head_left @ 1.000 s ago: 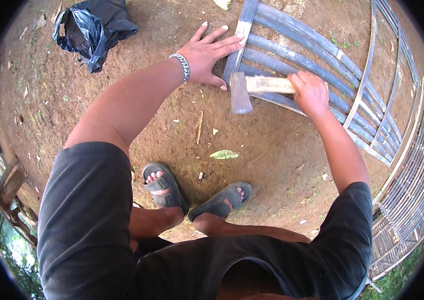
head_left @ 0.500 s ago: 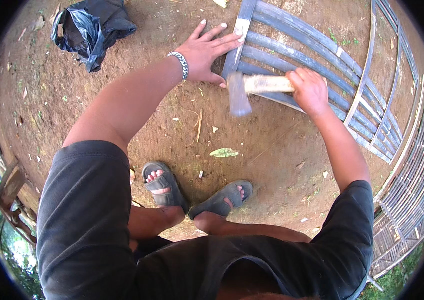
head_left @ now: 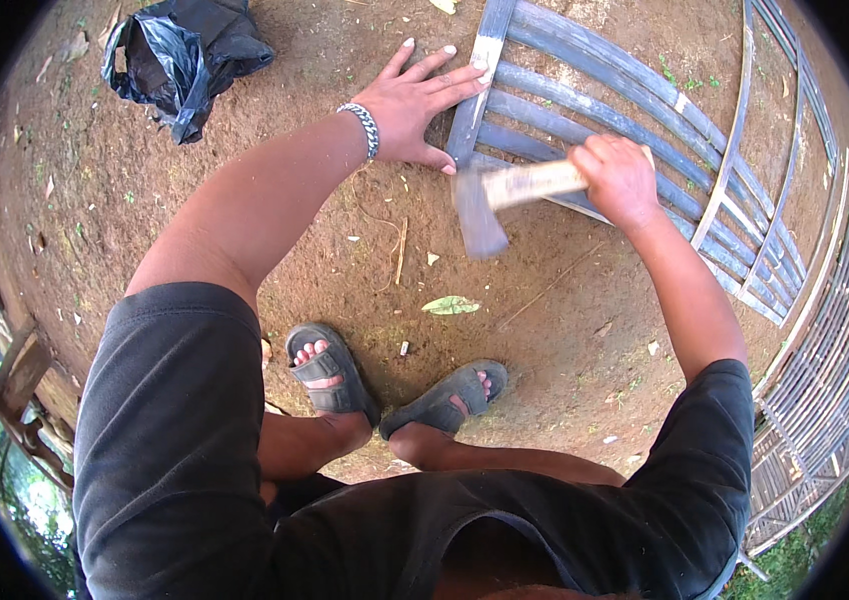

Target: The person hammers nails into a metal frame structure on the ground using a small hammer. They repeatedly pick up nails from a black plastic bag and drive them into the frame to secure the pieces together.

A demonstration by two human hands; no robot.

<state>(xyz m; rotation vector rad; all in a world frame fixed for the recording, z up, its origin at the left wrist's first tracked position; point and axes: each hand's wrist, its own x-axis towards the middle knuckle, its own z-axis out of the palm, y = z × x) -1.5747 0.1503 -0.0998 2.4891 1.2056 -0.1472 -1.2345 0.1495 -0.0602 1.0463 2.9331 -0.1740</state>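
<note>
A slatted panel (head_left: 635, 125) of grey-black strips lies on the dirt, upper right, with a short board (head_left: 476, 95) across its near-left end. My left hand (head_left: 410, 110) is open, its fingers spread; the fingertips rest against that board and the thumb points toward its lower end. My right hand (head_left: 617, 182) is closed round the pale wooden handle of a hatchet (head_left: 478, 215). The hatchet's head is slightly blurred, with its wide blade pointing toward my feet and its blunt back close to the board's lower end. Whether it touches the board I cannot tell.
A black plastic bag (head_left: 185, 65) lies at the upper left. My sandalled feet (head_left: 335, 370) stand below, near a fallen green leaf (head_left: 451, 305). A rack of thin poles (head_left: 815, 390) fills the right edge, and wooden pieces (head_left: 20, 370) stand at the left edge.
The hatchet's head has dropped a little toward my feet, and its handle now tilts more. My left hand and the panel stay in place.
</note>
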